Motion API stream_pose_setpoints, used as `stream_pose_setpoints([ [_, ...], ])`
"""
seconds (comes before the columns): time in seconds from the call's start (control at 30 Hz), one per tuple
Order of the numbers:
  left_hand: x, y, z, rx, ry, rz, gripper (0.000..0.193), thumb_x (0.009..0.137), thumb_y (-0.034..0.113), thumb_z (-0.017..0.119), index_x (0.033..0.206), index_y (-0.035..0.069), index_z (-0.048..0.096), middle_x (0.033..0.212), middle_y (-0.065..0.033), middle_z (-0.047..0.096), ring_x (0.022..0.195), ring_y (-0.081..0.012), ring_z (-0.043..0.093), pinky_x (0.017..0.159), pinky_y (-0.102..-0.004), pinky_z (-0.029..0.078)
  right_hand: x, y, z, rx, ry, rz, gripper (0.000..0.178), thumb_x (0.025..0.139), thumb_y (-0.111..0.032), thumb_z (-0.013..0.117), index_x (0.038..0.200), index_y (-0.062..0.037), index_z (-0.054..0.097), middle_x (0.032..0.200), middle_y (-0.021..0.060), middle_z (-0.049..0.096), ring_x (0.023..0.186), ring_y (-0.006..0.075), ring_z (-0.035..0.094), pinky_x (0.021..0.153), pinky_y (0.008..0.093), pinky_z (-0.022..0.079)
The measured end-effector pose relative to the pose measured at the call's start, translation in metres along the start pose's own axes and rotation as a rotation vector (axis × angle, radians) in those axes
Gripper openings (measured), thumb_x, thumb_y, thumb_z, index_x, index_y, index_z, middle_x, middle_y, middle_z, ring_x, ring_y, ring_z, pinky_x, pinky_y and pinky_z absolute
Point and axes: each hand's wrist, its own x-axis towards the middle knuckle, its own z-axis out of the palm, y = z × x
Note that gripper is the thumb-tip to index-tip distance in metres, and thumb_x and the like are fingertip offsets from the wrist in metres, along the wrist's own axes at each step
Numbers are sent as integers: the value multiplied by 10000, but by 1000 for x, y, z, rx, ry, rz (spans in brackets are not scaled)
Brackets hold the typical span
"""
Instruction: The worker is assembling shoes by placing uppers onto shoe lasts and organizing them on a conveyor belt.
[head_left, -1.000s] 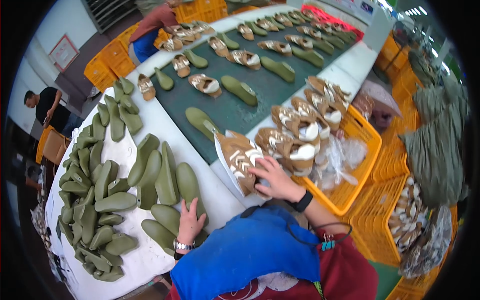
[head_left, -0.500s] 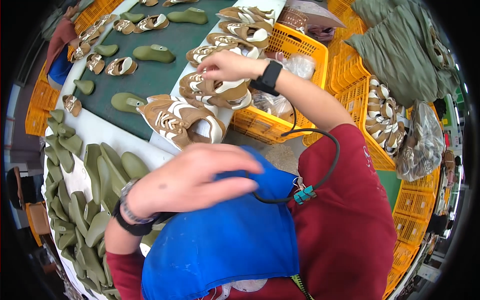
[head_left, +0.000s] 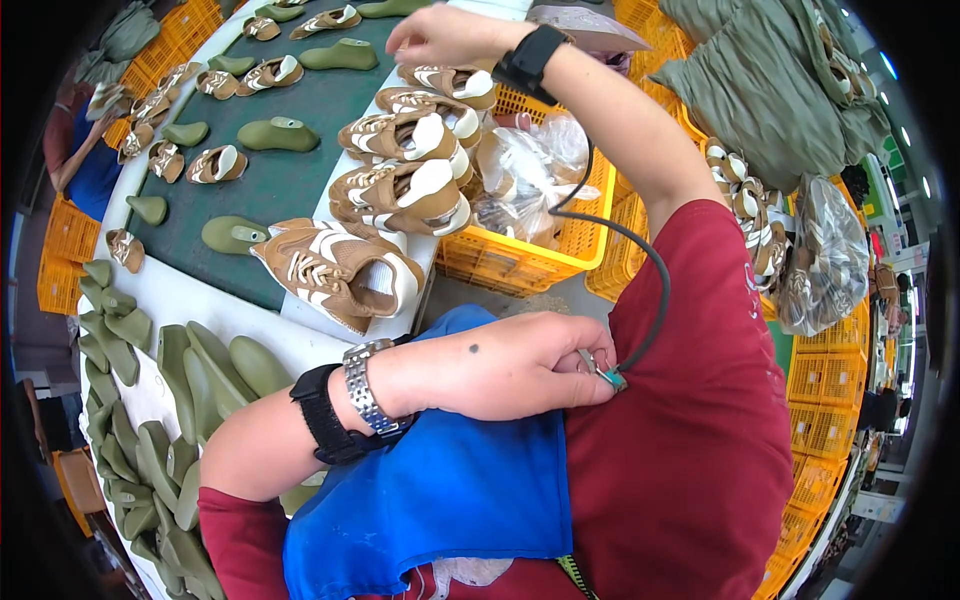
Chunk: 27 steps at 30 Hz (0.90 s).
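My left hand [head_left: 505,368], with a metal watch and a black strap on its wrist, lies across my chest. Its fingers pinch a teal binder clip [head_left: 611,378] that holds a black cable [head_left: 650,262] to my dark red shirt. My right hand [head_left: 440,38] is raised over the far part of the row of brown and white sneakers [head_left: 395,140]. Its fingers are loosely bent and apart, with nothing seen in them. The nearest sneaker [head_left: 340,270] lies at the corner of the white table edge.
Green shoe lasts [head_left: 278,133] and more sneakers lie on a dark green conveyor belt [head_left: 200,205]. A pile of lasts [head_left: 150,440] is at my left. Yellow crates [head_left: 520,262] and a bagged bundle [head_left: 825,255] stand at the right. Another person [head_left: 85,165] works at the far left.
My left hand has moved right onto the clip and closed on it. My right hand has risen away from the sneakers. The view has shifted, and lasts and shoes appear further left.
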Motion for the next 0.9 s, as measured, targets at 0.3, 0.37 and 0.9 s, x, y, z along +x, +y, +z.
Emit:
stream_pose_setpoints([
  [0.3, -10, -25, 0, -327, 94, 205, 261, 895, 204, 565, 1069, 11, 540, 890, 39, 547, 797, -31, 468, 722, -200, 411, 22, -4, -65, 58, 274, 18, 223, 745, -229, 632, 886, -61, 677, 803, 143, 661, 758, 273, 647, 714, 348, 501],
  [0.37, -9, -19, 1, -339, 86, 191, 253, 889, 207, 574, 1045, 9, 557, 897, 32, 561, 811, -37, 487, 731, -209, 419, 21, 7, -65, 23, 314, -28, 218, 748, -222, 625, 887, -61, 676, 793, 143, 661, 745, 272, 647, 706, 344, 502],
  [0.9, -189, -95, 9, 161, 1374, 160, 379, 879, 180, 560, 1205, 3, 482, 1057, -72, 597, 1004, -146, 538, 880, -280, 427, 61, -174, 23, 180, -258, -566, 310, 765, -112, 600, 1067, -42, 593, 964, 156, 629, 855, 316, 605, 763, 382, 484],
])
